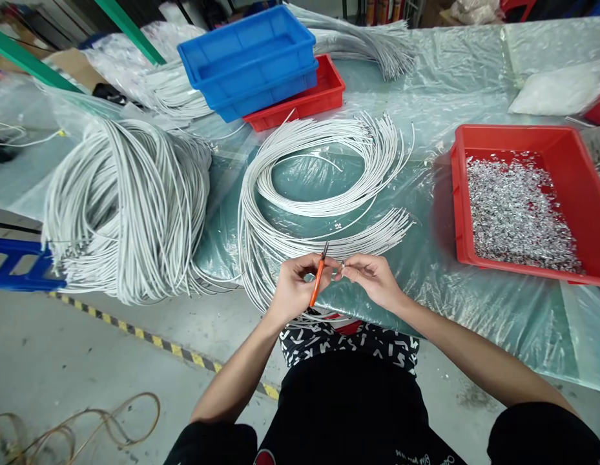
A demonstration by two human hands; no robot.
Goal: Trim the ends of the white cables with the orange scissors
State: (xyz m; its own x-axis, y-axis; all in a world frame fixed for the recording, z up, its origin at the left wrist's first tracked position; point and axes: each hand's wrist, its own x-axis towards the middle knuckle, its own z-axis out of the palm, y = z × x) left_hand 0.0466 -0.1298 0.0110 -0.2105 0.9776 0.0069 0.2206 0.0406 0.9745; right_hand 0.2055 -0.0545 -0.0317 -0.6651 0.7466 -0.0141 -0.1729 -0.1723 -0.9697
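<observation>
A slim orange-handled tool point(318, 282) with a dark, narrow tip lies across my left hand point(300, 284), whose fingers are closed around it. Close beside it, my right hand point(372, 276) pinches a tiny pale, shiny piece point(343, 265), too small to name, between thumb and forefinger. The fingertips of both hands nearly meet at this piece. Just beyond my hands lies a looped bundle of white cables point(309, 206), its cut ends fanned out toward the right. Part of the bundle runs behind my left hand and over the table's front edge.
A thick coil of white cables point(130, 213) sits at left. To the right, a red bin point(515, 137) holds many small shiny metal pieces point(517, 213). Blue bins point(251, 58) rest on a red tray point(323, 90) behind. Plastic film point(474, 310) covers the table.
</observation>
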